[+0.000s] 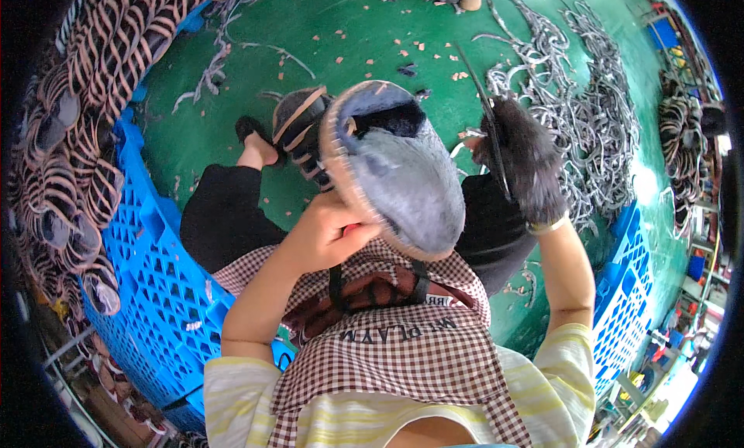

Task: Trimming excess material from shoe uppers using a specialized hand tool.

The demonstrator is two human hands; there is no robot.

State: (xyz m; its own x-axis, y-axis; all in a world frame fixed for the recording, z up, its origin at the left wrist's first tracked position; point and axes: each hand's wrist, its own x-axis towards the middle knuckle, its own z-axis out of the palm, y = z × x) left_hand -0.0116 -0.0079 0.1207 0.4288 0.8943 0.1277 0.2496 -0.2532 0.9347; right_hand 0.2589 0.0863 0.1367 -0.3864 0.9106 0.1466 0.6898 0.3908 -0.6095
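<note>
My left hand (329, 231) grips a grey furry slipper (403, 169) by its tan stitched sole edge, holding it up over my lap with the fuzzy upper facing me. My right hand (523, 165), in a dark fuzzy glove, is closed on a thin pair of dark scissors (484, 111) whose blades point up and away, just right of the slipper. Behind the slipper a second dark shoe (298, 122) with tan straps shows partly hidden. I wear a checked apron (395, 347) and black trousers.
A blue plastic crate (151, 270) stands at my left with striped slippers (101, 53) piled beyond it. Another blue crate (628, 308) is at my right. Heaps of grey trimmed strips (589, 107) and small scraps lie on the green floor (341, 29).
</note>
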